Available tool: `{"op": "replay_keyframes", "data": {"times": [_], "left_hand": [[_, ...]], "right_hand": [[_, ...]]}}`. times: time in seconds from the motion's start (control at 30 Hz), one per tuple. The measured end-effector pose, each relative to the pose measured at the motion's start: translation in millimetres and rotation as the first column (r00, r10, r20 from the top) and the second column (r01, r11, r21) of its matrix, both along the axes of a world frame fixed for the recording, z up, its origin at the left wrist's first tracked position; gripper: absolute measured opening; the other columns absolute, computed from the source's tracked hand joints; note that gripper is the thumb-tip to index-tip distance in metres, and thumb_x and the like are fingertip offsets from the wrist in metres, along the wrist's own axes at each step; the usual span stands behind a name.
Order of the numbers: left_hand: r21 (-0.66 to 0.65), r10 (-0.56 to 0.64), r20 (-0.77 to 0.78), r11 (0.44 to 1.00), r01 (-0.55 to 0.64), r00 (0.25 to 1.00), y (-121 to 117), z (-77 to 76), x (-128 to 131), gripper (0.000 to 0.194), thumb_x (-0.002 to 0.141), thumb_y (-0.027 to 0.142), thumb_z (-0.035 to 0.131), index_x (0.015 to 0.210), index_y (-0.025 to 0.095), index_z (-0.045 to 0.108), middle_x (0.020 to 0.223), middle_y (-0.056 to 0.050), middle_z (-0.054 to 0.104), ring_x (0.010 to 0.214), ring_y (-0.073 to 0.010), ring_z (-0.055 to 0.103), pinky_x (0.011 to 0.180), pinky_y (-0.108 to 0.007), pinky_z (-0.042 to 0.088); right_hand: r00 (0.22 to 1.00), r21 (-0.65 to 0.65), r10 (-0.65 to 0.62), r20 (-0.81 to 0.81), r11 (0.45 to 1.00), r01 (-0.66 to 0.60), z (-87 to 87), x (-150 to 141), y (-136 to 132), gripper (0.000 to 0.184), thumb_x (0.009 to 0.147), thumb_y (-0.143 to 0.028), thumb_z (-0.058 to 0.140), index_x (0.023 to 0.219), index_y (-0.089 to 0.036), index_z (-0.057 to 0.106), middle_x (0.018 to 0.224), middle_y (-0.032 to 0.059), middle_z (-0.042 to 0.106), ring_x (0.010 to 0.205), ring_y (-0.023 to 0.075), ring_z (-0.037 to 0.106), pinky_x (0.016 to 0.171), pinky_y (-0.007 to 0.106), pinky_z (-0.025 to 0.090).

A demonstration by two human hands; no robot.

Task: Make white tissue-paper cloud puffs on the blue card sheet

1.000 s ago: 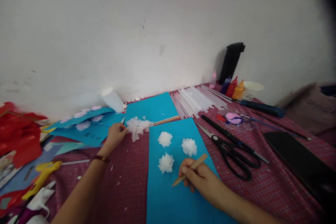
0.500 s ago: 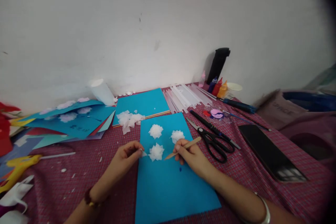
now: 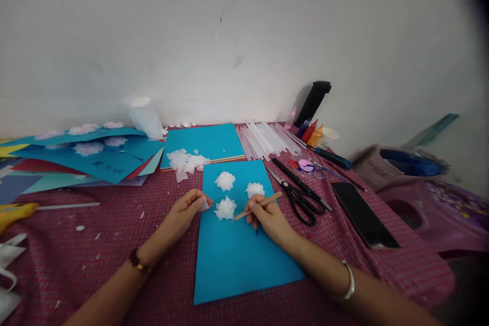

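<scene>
A blue sheet of card (image 3: 244,260) lies in front of me, bearing three white tissue-paper flowers, one of them (image 3: 225,208) between my hands. At the sheet's left edge my left hand (image 3: 191,206) pinches a small piece of white tissue paper (image 3: 205,205). My right hand (image 3: 265,214) is closed round a pointed wooden stick (image 3: 273,196), whose tip is just right of the lower flower. The right-hand flower (image 3: 254,189) is partly covered by my right hand. A small dark blue mark (image 3: 257,232) shows on the card beside that hand.
Loose tissue pieces (image 3: 186,163) lie on a stack of blue card (image 3: 214,137) behind. Black scissors (image 3: 303,204), a cutter knife (image 3: 292,175) and a phone (image 3: 364,216) are at right. A yellow glue gun (image 3: 17,214) and finished cards (image 3: 110,163) sit at left.
The camera view has shifted slightly. My left hand has turned the tissue piece so more of it shows. My right hand keeps the stick close to the lower flower.
</scene>
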State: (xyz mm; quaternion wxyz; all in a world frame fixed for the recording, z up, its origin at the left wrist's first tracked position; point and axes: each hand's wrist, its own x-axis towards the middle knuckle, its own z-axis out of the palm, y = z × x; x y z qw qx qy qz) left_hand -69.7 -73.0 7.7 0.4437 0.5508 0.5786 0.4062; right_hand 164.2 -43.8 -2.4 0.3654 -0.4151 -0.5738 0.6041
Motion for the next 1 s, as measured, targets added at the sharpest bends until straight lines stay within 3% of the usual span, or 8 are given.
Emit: {"op": "replay_keyframes", "data": {"times": [0.47, 0.63, 0.77, 0.87, 1.0], "left_hand": [[0.035, -0.042, -0.087, 0.998, 0.045, 0.995, 1.7, 0.9, -0.5, 0.021, 0.084, 0.036, 0.048, 0.077, 0.02, 0.059, 0.08, -0.001, 0.061, 0.079, -0.0182, 0.057, 0.074, -0.028, 0.045], [0.067, -0.063, -0.145, 0.995, 0.073, 0.987, -7.6, 17.6, -3.4, 0.019, 0.081, 0.033, 0.056, 0.068, 0.02, 0.057, 0.082, -0.001, 0.058, 0.078, -0.0164, 0.054, 0.073, -0.026, 0.043], [-0.065, -0.169, -0.14, 0.985, 0.162, 0.976, -24.2, 31.7, 7.7, 0.017, 0.08, 0.034, 0.059, 0.071, 0.021, 0.064, 0.07, 0.001, 0.057, 0.066, -0.0144, 0.053, 0.06, -0.024, 0.042], [-0.124, -0.251, -0.168, 0.965, 0.232, 0.953, -33.1, 26.0, 26.4, 0.013, 0.077, 0.031, 0.06, 0.084, 0.022, 0.066, 0.069, 0.001, 0.06, 0.061, -0.0145, 0.054, 0.055, -0.024, 0.042], [-0.001, -0.155, -0.438, 0.985, 0.172, 0.885, -31.2, 3.6, 42.1, 0.011, 0.075, 0.02, 0.056, 0.086, 0.022, 0.057, 0.068, 0.003, 0.059, 0.062, -0.0148, 0.057, 0.059, -0.025, 0.042]], "right_hand": [[0.996, -0.07, 0.076, -0.051, 0.994, -0.08, -2.3, -10.2, 16.4, 0.032, 0.08, -0.051, 0.056, 0.082, -0.02, 0.05, 0.062, -0.0009, 0.068, 0.036, 0.0081, 0.049, 0.037, 0.019, 0.037], [0.995, -0.096, 0.08, -0.066, 0.992, -0.086, -1.5, -10.5, 17.3, 0.027, 0.08, -0.046, 0.057, 0.082, -0.02, 0.049, 0.064, -0.0008, 0.069, 0.036, 0.0081, 0.05, 0.036, 0.019, 0.035], [0.993, -0.106, 0.079, -0.084, 0.991, -0.087, 0.0, -10.6, 17.8, 0.024, 0.08, -0.042, 0.058, 0.081, -0.02, 0.049, 0.066, -0.0014, 0.069, 0.037, 0.008, 0.051, 0.036, 0.019, 0.036], [0.992, -0.097, 0.097, -0.077, 0.99, -0.104, 0.6, -9.8, 17.9, 0.023, 0.081, -0.042, 0.056, 0.081, -0.02, 0.05, 0.066, -0.001, 0.069, 0.037, 0.0076, 0.051, 0.037, 0.019, 0.036], [0.99, -0.085, 0.101, -0.096, 0.99, -0.109, -1.1, -9.5, 18.0, 0.021, 0.082, -0.04, 0.055, 0.082, -0.02, 0.051, 0.066, -0.0013, 0.069, 0.038, 0.0069, 0.051, 0.037, 0.018, 0.037]]}}
